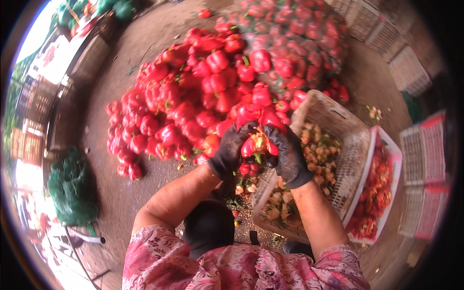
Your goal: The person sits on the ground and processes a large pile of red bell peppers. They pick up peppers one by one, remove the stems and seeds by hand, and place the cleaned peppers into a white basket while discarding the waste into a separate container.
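Observation:
A red bell pepper [249, 146], split apart so that its pale seed core and green stem show, is between my two gloved hands. My left hand [233, 148], in a dark work glove, grips its left part. On the other side my right hand [288, 154], gloved alike, grips the right part. Just beyond the fingers lies a large heap of red bell peppers [185, 112] on the floor. Below my right forearm stands a dirty white plastic crate [353, 145] holding pepper cores [317, 159]. My palms and some fingertips are hidden.
A big net sack of red peppers [301, 43] stands beyond the heap. At the right, a white crate [395, 159] holds red pepper pieces [375, 192]. Stacked crates [422, 152] line the right side. A bundle of green netting [72, 188] lies at the left, near a metal tube [87, 238].

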The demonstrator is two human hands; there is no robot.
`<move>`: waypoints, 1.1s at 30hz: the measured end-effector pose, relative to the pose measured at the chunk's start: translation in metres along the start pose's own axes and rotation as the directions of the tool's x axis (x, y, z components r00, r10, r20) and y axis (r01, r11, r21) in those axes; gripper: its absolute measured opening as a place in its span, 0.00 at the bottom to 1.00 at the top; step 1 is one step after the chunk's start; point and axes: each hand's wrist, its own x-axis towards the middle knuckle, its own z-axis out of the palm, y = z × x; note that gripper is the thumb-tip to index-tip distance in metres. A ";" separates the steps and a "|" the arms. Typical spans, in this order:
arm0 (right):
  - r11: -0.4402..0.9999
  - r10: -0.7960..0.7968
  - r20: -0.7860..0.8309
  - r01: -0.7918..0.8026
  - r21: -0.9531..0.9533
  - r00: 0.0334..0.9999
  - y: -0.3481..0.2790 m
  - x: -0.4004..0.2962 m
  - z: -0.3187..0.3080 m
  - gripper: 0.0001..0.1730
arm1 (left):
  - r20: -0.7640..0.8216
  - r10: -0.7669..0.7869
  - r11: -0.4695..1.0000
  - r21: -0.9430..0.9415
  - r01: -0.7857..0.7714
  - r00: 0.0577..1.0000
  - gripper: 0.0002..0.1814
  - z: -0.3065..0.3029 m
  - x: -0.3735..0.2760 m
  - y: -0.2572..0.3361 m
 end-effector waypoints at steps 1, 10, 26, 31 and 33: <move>0.998 -0.016 0.017 0.015 0.067 1.000 -0.008 -0.013 -0.013 0.17 | 0.027 -0.038 0.980 0.199 0.031 0.999 0.16 0.018 -0.002 0.005; 0.926 -0.328 0.215 0.269 0.265 0.920 -0.037 -0.104 -0.107 0.28 | 0.547 0.193 0.652 0.548 -0.523 0.814 0.23 0.117 -0.015 -0.016; 0.570 -0.547 0.091 0.451 -0.687 0.832 0.070 -0.107 -0.172 0.42 | -0.125 -0.043 0.795 0.597 0.110 0.991 0.23 0.152 -0.033 -0.067; 0.656 -0.334 0.044 0.265 -0.707 0.942 0.081 -0.090 -0.134 0.41 | -0.248 -0.144 0.864 0.441 0.244 0.958 0.19 0.155 -0.039 -0.063; 0.649 -0.275 0.085 0.251 -0.719 0.958 0.087 -0.085 -0.112 0.40 | -0.262 -0.160 0.876 0.407 0.260 0.952 0.17 0.148 -0.040 -0.066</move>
